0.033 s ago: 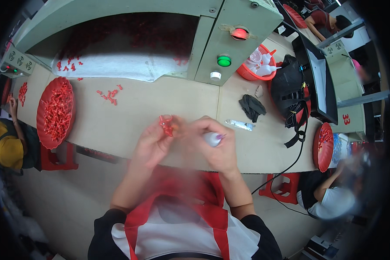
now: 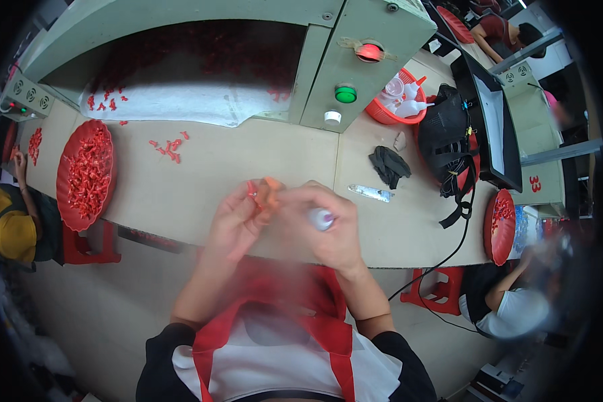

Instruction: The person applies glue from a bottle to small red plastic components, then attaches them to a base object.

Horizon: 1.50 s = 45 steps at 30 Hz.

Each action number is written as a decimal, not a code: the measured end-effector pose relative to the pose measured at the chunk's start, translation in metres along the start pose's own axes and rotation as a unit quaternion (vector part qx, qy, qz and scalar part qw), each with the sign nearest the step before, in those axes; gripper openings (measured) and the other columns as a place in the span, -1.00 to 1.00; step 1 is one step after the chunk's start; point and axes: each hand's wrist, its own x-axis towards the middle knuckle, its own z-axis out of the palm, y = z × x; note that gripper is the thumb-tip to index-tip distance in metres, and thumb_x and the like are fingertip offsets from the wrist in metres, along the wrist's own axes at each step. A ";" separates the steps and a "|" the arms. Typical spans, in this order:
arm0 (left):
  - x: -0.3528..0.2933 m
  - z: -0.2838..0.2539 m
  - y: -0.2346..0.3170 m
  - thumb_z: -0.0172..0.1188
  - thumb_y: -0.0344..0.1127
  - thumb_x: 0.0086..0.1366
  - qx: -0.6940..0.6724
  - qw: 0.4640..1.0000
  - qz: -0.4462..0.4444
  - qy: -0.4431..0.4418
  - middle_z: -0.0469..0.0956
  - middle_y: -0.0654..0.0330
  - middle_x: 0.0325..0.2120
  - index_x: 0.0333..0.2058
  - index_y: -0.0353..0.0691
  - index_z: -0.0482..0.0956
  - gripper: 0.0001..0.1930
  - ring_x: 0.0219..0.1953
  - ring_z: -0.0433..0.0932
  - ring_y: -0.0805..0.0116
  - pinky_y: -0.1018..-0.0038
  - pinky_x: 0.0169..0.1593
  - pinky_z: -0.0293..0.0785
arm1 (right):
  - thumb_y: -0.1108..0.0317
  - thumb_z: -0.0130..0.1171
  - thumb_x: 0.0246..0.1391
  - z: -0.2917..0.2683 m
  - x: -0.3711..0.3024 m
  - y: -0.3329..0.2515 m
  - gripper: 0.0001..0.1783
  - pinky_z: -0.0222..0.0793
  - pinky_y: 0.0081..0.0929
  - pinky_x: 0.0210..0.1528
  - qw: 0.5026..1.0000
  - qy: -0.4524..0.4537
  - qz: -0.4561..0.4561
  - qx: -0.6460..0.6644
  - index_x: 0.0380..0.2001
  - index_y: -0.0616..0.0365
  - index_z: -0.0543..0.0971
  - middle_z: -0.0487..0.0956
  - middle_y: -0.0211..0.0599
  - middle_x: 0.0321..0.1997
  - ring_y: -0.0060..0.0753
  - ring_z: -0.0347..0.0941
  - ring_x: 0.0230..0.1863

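Observation:
My left hand point(image 2: 233, 221) is closed around a small red plastic piece point(image 2: 252, 189), held up over the near edge of the table. Something orange point(image 2: 269, 193) shows at the fingertips there, and I cannot make out whether it covers the fingers. In my right hand point(image 2: 335, 231) is a small white bottle point(image 2: 320, 218) with a purple tip, gripped against the palm. The right fingertips reach across to the red piece, at or very near it. A blurred patch hides part of the gap between the hands.
Loose red pieces point(image 2: 171, 149) lie beyond my hands. A red scalloped tray point(image 2: 63, 194) heaped with pieces stands left. A green machine point(image 2: 320, 80) spans the back over a white sheet point(image 2: 201, 110). Rightward are a dark cloth point(image 2: 388, 166), a metal strip point(image 2: 370, 193) and a basket of bottles point(image 2: 388, 118).
My right hand has shifted slightly left, bringing its fingers up to the left fingertips. The bottle has turned in the grip, and less of the red piece shows.

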 end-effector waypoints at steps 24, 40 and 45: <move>-0.003 -0.006 0.002 0.09 -0.46 0.18 0.015 1.000 -0.014 0.012 0.41 0.05 -0.12 -0.06 -0.41 0.32 -0.66 -0.21 0.54 0.21 0.53 -0.17 0.56 | 0.58 0.16 -0.23 -0.044 0.004 0.011 -0.83 0.33 -0.62 -0.42 0.897 0.119 -0.018 -0.425 -0.44 0.26 0.56 0.50 -0.35 -0.47 -0.54 0.45 -0.49; -0.003 -0.008 -0.007 0.08 -0.47 0.18 -0.132 0.987 -0.092 -0.012 0.39 0.02 -0.14 -0.01 -0.44 0.24 -0.59 -0.19 0.50 0.25 0.53 -0.16 0.55 | 0.62 0.12 -0.15 -0.017 0.003 0.005 -0.89 0.25 -0.67 -0.37 0.992 0.012 -0.016 -0.123 -0.44 0.28 0.53 0.50 -0.40 -0.43 -0.60 0.38 -0.41; -0.003 -0.009 -0.006 0.09 -0.45 0.18 -0.124 0.987 -0.097 -0.003 0.41 0.05 -0.15 -0.02 -0.45 0.25 -0.60 -0.21 0.51 0.27 0.55 -0.18 0.54 | 0.62 0.11 -0.14 -0.016 0.004 0.005 -0.88 0.26 -0.66 -0.36 0.993 0.009 -0.017 -0.116 -0.44 0.29 0.53 0.49 -0.39 -0.43 -0.60 0.39 -0.40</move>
